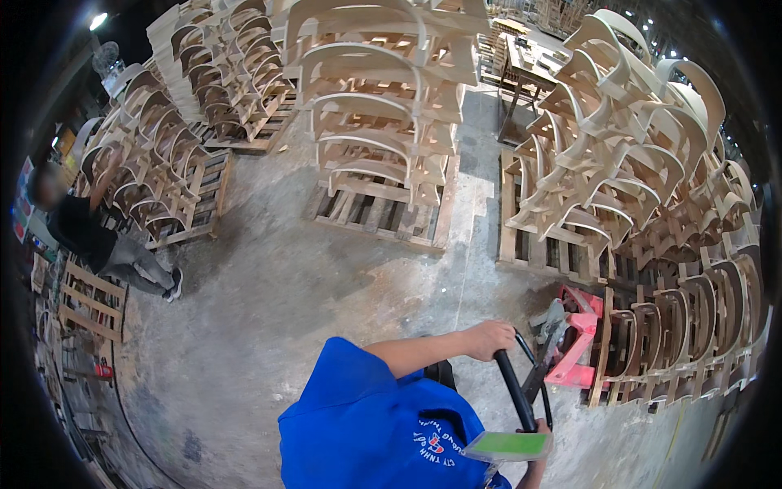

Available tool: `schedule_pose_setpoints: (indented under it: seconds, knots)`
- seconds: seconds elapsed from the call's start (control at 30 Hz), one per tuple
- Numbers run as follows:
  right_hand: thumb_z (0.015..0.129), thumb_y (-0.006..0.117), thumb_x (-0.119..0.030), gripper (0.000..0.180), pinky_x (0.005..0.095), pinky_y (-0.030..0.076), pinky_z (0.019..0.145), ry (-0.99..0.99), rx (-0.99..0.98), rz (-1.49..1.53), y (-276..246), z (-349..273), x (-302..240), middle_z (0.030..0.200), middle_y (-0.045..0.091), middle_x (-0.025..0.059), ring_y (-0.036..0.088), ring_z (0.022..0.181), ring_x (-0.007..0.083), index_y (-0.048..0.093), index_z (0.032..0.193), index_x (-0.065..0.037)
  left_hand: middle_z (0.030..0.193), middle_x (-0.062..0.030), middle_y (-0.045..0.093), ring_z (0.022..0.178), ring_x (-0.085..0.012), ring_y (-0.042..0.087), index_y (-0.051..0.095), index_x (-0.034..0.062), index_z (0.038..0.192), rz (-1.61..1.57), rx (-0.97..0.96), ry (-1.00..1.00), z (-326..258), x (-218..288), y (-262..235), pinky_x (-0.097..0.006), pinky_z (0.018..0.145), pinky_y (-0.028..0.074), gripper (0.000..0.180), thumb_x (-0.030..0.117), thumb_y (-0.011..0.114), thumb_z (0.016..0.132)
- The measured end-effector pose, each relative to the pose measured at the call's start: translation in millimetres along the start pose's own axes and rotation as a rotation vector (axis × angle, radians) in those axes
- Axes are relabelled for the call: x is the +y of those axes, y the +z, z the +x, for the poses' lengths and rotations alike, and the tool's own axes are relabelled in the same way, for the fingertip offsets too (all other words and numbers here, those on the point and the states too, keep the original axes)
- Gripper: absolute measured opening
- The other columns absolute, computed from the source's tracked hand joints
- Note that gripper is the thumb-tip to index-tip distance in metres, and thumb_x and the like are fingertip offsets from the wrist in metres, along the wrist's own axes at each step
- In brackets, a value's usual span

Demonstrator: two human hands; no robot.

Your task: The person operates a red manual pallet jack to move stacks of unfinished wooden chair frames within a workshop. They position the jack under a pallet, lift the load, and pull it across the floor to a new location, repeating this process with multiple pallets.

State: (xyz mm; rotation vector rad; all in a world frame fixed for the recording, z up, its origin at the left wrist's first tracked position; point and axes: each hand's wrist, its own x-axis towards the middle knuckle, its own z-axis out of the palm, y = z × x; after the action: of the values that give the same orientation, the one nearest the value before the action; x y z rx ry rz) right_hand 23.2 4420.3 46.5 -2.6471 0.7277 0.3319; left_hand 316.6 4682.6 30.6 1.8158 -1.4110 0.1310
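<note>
Head view, lower right of the frame: the left hand (489, 338) is clenched on the black loop handle of a red pallet jack (521, 391); the right hand (538, 430), low beside it, grips the same bar. The jack's long axis runs rightward under a wooden pallet of curved plywood chair frames (692, 334).

Head-worn fisheye looks steeply down, close above the hands (489, 338).
</note>
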Motion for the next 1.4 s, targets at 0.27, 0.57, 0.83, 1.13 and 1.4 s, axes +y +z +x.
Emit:
schedule_pose_setpoints:
  seconds: [0.27,0.57,0.83,1.13,1.4]
  knots:
    - [0.068,0.086,-0.024,0.043,0.0493,0.055,0.075,0.082,0.011,-0.019,62,-56,-129,0.083,0.073,0.0188,0.073,0.083,0.0402,0.065,0.102,-0.007,0.086,-0.0062,0.063,0.102,-0.0286,0.063,0.061,0.0127,0.074,0.190,-0.166,-0.061,-91,0,-58,-0.044,0.095,0.047,0.012,0.009,0.071,0.068]
    - [0.070,0.086,-0.034,0.051,0.0489,0.055,0.074,0.040,0.032,0.227,136,-151,-218,0.084,0.072,0.0228,0.073,0.083,0.0420,0.066,0.104,-0.003,0.108,-0.0091,0.067,0.119,-0.0315,0.061,0.066,0.0094,0.094,0.058,-0.100,-0.096,-197,13,-161,-0.045,0.102,0.048,0.022,0.008,0.073,0.072]
    - [0.074,0.085,-0.040,0.056,0.0468,0.055,0.075,0.037,-0.054,0.176,131,-223,-376,0.084,0.072,0.0226,0.072,0.080,0.0398,0.065,0.104,0.001,0.136,-0.0206,0.064,0.128,-0.0405,0.059,0.059,0.0073,0.139,0.041,0.356,-0.903,-381,32,-244,-0.049,0.106,0.050,0.052,0.030,0.068,0.094]
    - [0.078,0.086,-0.033,0.047,0.0413,0.052,0.066,-0.083,-0.094,0.231,231,-352,-460,0.075,0.065,0.0137,0.065,0.069,0.0257,0.059,0.097,0.001,0.116,-0.0256,0.072,0.112,-0.0417,0.069,0.078,0.0009,0.105,-0.013,-0.723,-1.605,-798,219,-313,-0.051,0.098,0.053,0.047,0.042,0.065,0.087]
    - [0.076,0.086,-0.033,0.049,0.0445,0.054,0.077,0.054,-0.122,0.284,305,-448,-537,0.089,0.071,0.0181,0.070,0.083,0.0320,0.063,0.104,0.000,0.115,-0.0222,0.074,0.110,-0.0389,0.069,0.078,0.0061,0.111,-0.063,-0.204,-1.945,-1013,318,-378,-0.046,0.095,0.056,0.050,0.049,0.064,0.089]
